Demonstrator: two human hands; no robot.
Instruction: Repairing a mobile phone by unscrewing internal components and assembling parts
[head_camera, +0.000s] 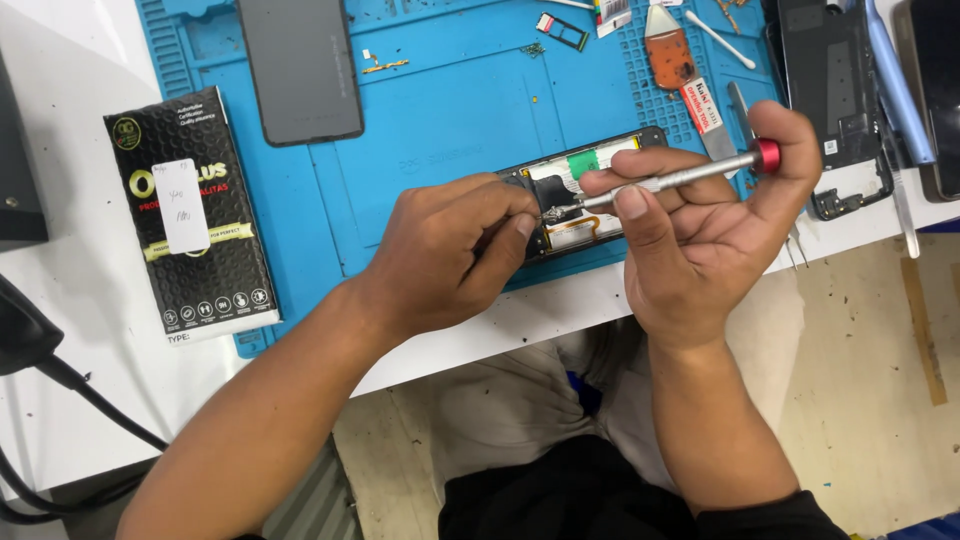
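An opened phone (590, 165) with its back off lies on a blue work mat (450, 110) near the table's front edge, showing a green part and white labels inside. My right hand (700, 240) grips a slim silver screwdriver (690, 175) with a red end cap, its tip down in the phone's middle. My left hand (450, 250) rests over the phone's left part, with fingertips pinched close to the screwdriver tip. Whether they hold a small part is hidden.
A black product box (190, 215) lies at the mat's left edge. A grey back cover (300, 65) sits at the top. A SIM tray (562, 30), orange pry tool (668, 55), cotton swab (720, 40) and dark phone frame (835, 90) lie at the upper right. Black cables (60, 380) hang at left.
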